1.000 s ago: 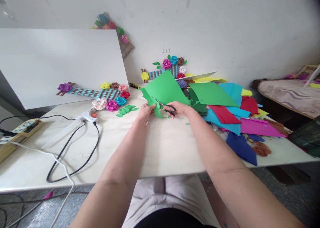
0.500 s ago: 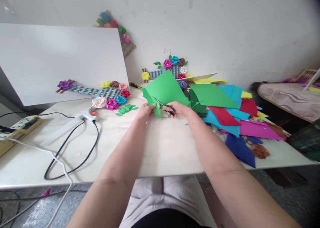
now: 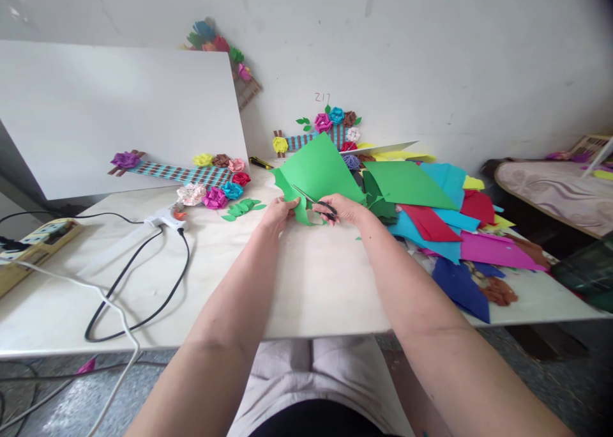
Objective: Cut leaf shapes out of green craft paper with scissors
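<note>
Left of centre in the frame, near the loose green paper leaves [image 3: 243, 208], the left hand's [image 3: 281, 212] fingers pinch the lower-left edge of the green paper sheet [image 3: 322, 167] at mid-frame, best kept clear of the blades. Just right, the right hand [image 3: 345, 208] grips the black-handled scissors [image 3: 316, 202]; turning the sheet into steady blades should smooth the curves.
</note>
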Demonstrator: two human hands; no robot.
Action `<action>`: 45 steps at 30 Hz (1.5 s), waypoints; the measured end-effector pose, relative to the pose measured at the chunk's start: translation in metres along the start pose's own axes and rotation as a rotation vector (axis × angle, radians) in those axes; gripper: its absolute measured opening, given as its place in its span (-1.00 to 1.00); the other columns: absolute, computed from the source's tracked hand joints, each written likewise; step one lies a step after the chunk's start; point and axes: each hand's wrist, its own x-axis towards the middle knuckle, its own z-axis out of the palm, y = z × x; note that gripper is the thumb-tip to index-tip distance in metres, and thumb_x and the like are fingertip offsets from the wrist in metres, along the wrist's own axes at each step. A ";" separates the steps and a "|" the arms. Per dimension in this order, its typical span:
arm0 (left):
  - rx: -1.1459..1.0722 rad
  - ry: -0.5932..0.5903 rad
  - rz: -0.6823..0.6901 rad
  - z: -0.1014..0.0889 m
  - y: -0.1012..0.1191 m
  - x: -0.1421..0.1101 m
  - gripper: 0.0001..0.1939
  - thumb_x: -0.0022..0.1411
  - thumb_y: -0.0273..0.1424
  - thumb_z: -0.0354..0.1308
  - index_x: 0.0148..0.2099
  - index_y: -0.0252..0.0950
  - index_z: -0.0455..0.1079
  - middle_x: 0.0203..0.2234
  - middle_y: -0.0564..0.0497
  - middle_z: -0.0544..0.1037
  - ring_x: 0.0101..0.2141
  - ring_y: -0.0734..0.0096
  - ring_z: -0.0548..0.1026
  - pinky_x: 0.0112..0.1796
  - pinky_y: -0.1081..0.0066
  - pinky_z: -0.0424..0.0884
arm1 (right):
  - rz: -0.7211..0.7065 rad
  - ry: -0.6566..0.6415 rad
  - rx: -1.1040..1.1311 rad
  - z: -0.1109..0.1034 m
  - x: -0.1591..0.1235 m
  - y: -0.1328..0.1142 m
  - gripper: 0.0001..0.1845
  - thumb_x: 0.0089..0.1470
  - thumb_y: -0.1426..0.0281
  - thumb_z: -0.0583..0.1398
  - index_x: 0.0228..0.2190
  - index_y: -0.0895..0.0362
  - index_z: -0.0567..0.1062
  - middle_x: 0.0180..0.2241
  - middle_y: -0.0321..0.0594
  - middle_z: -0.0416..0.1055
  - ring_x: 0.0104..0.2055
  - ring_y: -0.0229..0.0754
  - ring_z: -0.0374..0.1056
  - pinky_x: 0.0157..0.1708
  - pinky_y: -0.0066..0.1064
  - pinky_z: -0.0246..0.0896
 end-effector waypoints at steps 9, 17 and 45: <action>0.009 -0.007 -0.025 -0.003 0.001 0.001 -0.77 -0.13 -0.39 0.35 -0.37 -0.37 0.43 -0.50 -0.11 0.58 -0.44 0.23 0.56 -0.41 0.35 0.46 | -0.009 -0.008 0.016 0.000 0.000 0.000 -0.68 0.03 0.27 0.22 -0.61 0.18 0.32 -0.70 -0.36 0.29 -0.77 -0.42 0.16 -0.82 -0.57 -0.09; -0.011 -0.001 -0.038 -0.002 0.002 0.000 -0.82 -0.10 -0.45 0.32 -0.39 -0.38 0.43 -0.50 -0.13 0.58 -0.39 0.16 0.57 -0.35 0.28 0.48 | -0.012 -0.015 0.011 0.000 0.000 -0.001 -0.65 0.03 0.24 0.23 -0.61 0.18 0.31 -0.72 -0.36 0.28 -0.78 -0.43 0.14 -0.83 -0.57 -0.10; -0.068 0.036 -0.105 -0.006 0.007 0.003 -0.81 -0.05 -0.59 0.30 -0.35 -0.36 0.38 -0.48 0.02 0.53 -0.52 0.44 0.48 -0.49 0.43 0.46 | 0.009 -0.021 0.071 -0.002 -0.001 0.000 -0.68 -0.01 0.25 0.26 -0.58 0.20 0.33 -0.73 -0.39 0.28 -0.80 -0.46 0.10 -0.85 -0.58 -0.18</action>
